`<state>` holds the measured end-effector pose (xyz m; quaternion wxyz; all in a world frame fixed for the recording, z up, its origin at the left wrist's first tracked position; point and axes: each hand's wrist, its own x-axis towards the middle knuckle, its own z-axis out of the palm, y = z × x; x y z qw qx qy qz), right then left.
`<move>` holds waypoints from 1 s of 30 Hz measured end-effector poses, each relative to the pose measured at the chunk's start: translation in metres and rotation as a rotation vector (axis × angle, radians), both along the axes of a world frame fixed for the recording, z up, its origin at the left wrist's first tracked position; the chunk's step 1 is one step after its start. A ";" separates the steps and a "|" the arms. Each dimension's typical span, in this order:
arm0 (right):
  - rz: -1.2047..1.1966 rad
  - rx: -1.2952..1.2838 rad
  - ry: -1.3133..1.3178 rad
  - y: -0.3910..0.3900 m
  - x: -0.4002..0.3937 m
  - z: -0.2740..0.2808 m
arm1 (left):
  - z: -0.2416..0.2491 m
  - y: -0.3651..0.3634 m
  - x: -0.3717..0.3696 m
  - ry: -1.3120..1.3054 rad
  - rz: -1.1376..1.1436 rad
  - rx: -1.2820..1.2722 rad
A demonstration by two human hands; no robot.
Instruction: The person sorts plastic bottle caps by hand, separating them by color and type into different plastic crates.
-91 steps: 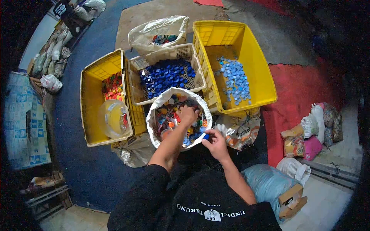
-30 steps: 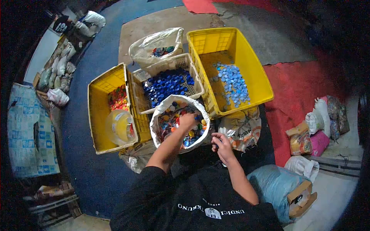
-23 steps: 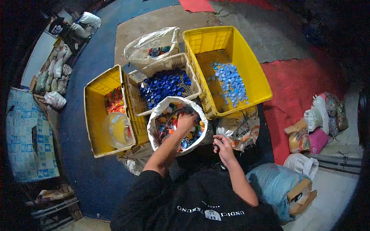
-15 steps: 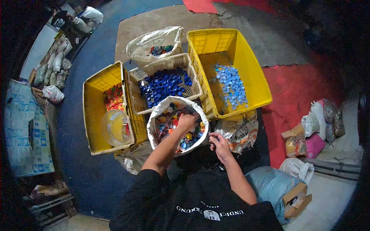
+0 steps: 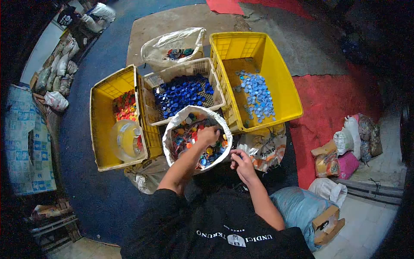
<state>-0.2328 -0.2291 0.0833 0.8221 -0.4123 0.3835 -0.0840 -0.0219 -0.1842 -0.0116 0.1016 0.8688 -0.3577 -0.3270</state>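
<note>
My left hand (image 5: 208,135) is down inside a white sack (image 5: 167,144) of mixed bottle caps (image 5: 212,152). Its fingers are bent and close together among the caps; what they hold is hidden. Just outside the sack's right rim is my right hand (image 5: 242,163), with loosely curled fingers, a gap between them and nothing visible in it. Dark blue caps (image 5: 183,95) lie in a white crate (image 5: 219,93) beyond the sack. Light blue caps (image 5: 258,95) are in the yellow crate (image 5: 282,93) on the right. The left yellow crate (image 5: 100,129) has red and orange caps (image 5: 125,105).
A clear round container (image 5: 125,137) sits in the left yellow crate. Behind the white crate, another white sack (image 5: 161,49) holds several caps. A printed sack (image 5: 263,146) lies under the right crate. Filled bags (image 5: 344,140) and a large blue-grey bag (image 5: 295,205) stand to the right.
The whole view has shifted slightly. My left hand is still among the caps in the sack, and my right hand stays beside the rim with little change.
</note>
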 end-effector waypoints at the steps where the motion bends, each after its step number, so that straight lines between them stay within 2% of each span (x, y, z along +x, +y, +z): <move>1: 0.002 0.001 -0.003 0.002 -0.002 0.000 | 0.004 0.005 0.002 -0.004 0.026 -0.022; 3: -0.094 0.193 -0.121 0.003 -0.003 0.002 | 0.005 0.018 0.010 0.012 0.058 -0.038; 5: -0.085 0.205 -0.141 0.004 0.001 0.005 | 0.016 0.037 0.012 0.085 0.150 -0.197; 6: -0.075 0.217 -0.152 0.004 0.003 0.007 | 0.022 0.050 0.010 0.192 0.194 -0.402; 7: -0.070 0.223 -0.162 0.004 0.009 0.009 | 0.040 0.061 0.006 0.382 0.261 -0.375; 9: -0.088 0.344 -0.158 0.007 0.021 0.011 | 0.034 0.088 -0.012 0.676 0.409 -0.577; 11: -0.037 0.329 -0.143 0.012 0.032 0.007 | 0.100 0.109 -0.029 0.655 0.361 -0.437; 12: 0.015 0.349 -0.155 0.015 0.037 0.007 | 0.079 0.121 -0.034 0.575 0.285 -0.457; 13: 0.067 0.367 -0.167 0.017 0.043 0.007 | 0.068 0.129 -0.034 0.651 0.283 -0.284; 15: 0.172 0.467 -0.108 0.021 0.051 0.008 | 0.066 0.141 -0.040 0.535 0.170 -0.403; 17: 0.204 0.539 -0.086 0.024 0.062 0.007 | 0.059 0.146 -0.030 0.574 0.224 -0.445; 19: 0.251 0.525 -0.132 0.015 0.092 0.024 | 0.065 0.139 -0.010 0.971 0.670 -0.538; 20: 0.245 0.514 -0.262 0.009 0.114 0.029 | 0.119 0.128 -0.002 0.752 0.494 -0.703; 21: 0.245 0.489 -0.409 0.004 0.137 0.043 | 0.114 0.126 0.023 1.153 0.759 -0.734; 22: 0.299 0.532 -0.488 -0.007 0.157 0.053 | 0.125 0.116 0.043 1.144 0.776 -0.850; 23: 0.207 0.461 -0.449 -0.016 0.178 0.046 | 0.184 0.108 0.042 1.094 0.930 -0.970; 24: 0.160 0.339 -0.376 -0.024 0.192 0.044 | 0.194 0.109 0.062 1.062 0.978 -0.929; 25: 0.157 0.336 -0.378 -0.025 0.191 0.045 | 0.194 0.105 0.070 1.096 0.974 -1.108; 27: 0.021 0.325 -0.327 -0.029 0.193 0.046 | 0.195 0.105 0.074 1.079 1.168 -1.126; 28: 0.062 0.256 -0.326 -0.029 0.184 0.036 | 0.188 0.106 0.070 1.001 1.197 -1.120; 29: 0.051 0.229 -0.307 -0.027 0.169 0.024 | 0.171 0.111 0.062 0.923 1.233 -1.108; 30: 0.069 0.228 -0.264 -0.024 0.152 0.016 | 0.124 0.124 0.066 0.981 1.213 -1.032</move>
